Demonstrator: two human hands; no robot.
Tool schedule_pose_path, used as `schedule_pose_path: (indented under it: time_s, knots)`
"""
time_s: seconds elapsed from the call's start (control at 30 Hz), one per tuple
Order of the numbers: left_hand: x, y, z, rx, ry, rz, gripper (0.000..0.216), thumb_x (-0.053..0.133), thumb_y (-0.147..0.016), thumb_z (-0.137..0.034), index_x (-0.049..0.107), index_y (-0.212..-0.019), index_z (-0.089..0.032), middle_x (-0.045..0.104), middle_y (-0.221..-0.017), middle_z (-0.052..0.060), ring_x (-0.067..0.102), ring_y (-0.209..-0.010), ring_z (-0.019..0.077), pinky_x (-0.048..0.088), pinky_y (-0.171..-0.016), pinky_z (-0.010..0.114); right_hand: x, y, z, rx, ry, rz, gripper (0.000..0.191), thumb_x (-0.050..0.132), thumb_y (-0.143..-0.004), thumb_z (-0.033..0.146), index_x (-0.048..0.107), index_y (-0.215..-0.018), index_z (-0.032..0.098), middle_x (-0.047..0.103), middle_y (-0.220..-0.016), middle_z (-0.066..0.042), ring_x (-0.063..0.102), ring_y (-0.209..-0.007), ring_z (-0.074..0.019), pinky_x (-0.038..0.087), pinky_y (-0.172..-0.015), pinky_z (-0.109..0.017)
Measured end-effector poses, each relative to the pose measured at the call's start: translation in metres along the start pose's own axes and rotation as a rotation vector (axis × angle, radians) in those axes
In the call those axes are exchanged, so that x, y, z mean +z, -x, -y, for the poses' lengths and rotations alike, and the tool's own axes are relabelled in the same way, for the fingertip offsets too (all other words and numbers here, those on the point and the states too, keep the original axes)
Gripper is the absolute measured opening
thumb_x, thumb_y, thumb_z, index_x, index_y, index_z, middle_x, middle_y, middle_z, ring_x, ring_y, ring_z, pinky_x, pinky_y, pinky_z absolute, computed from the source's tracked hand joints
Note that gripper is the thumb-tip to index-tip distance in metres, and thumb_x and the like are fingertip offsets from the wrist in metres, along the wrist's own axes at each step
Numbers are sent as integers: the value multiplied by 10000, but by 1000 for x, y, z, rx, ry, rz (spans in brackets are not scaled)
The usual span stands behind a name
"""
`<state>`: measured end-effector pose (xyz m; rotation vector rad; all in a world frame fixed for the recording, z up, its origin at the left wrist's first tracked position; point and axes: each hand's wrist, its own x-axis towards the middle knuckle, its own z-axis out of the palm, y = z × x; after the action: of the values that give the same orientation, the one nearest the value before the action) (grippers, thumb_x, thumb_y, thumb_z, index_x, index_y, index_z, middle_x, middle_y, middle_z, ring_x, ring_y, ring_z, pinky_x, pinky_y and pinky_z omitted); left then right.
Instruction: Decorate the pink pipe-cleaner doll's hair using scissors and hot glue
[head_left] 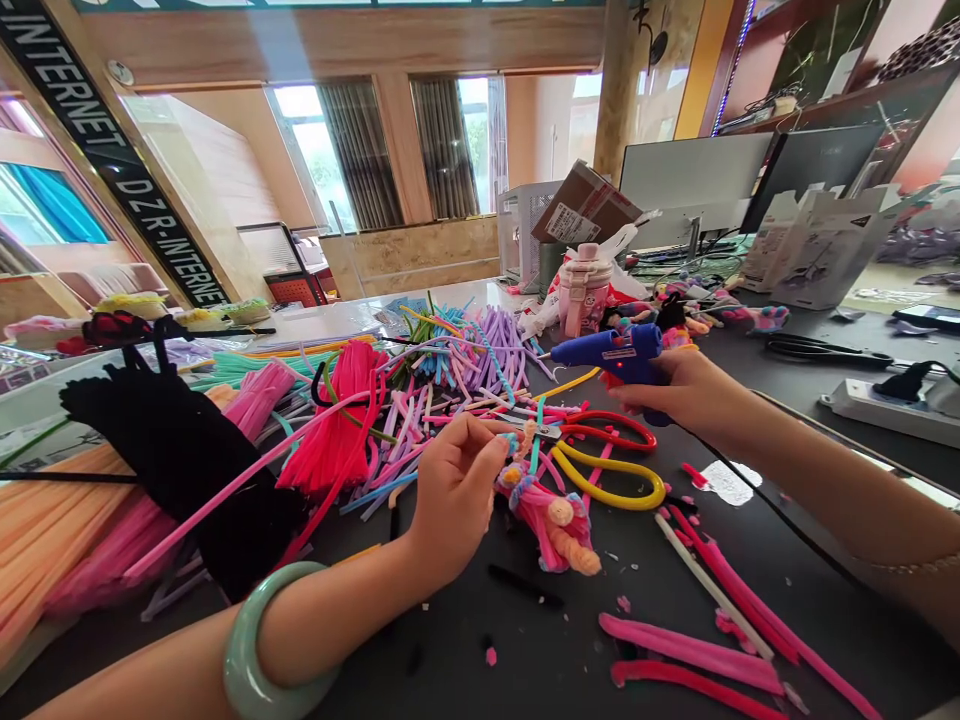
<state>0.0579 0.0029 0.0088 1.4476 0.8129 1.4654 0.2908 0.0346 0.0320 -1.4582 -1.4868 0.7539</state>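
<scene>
My right hand (679,385) is wrapped round a blue glue gun (609,350), whose nozzle points left over the pile of stems. My left hand (459,485) pinches a small blue-and-pink fuzzy piece (512,440) between thumb and fingertips. Just below those fingers lies a pink pipe-cleaner doll (551,515) with peach limbs and a purple trim; whether my left hand also grips it I cannot tell. Scissors (611,475) with yellow and red handles rest right behind the doll, partly covered by loose stems.
Bundles of black (187,460), red (341,420) and lilac pipe cleaners (499,345) crowd the left and middle. A pink bottle (583,290) stands behind. Cut pink stems (690,655) lie front right. The gun's cord (772,515) passes under my right forearm, near a power strip (889,410).
</scene>
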Motion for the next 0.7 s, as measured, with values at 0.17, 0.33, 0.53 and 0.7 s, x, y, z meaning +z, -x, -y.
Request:
schedule_pose_path:
  time_s: [0.17,0.33,0.53,0.7]
  knots:
    - [0,-1,2,-91,90,-6,197,638,-695,-251,490,-596,-167,613,-684,16,558,-625,129,466,-537,244,5,8,8,28,-162,52,167,738,-565,258,689,-703,179,644,-621,15,554,-572,-125,430,-544,-255]
    - [0,-3,4,-102,139,-33,217,676,-692,-243,494,-613,-154,641,-717,13,581,-623,100,485,-555,205,5,9,9,48,-202,78,236,783,-542,295,703,-730,177,670,-667,6,567,-616,-132,441,-603,-268]
    - [-4,-5,14,-139,143,-50,235,680,-746,-323,517,-701,-159,644,-693,-1,573,-567,88,478,-486,184,5,12,13,20,-193,86,240,806,-532,341,676,-646,175,623,-610,23,544,-593,-123,432,-610,-275]
    - [-6,-7,16,-127,204,-35,261,702,-748,-342,507,-735,-169,631,-670,-25,547,-513,67,465,-464,171,5,13,14,2,-184,93,257,804,-535,364,677,-661,179,622,-623,18,544,-596,-131,430,-598,-283]
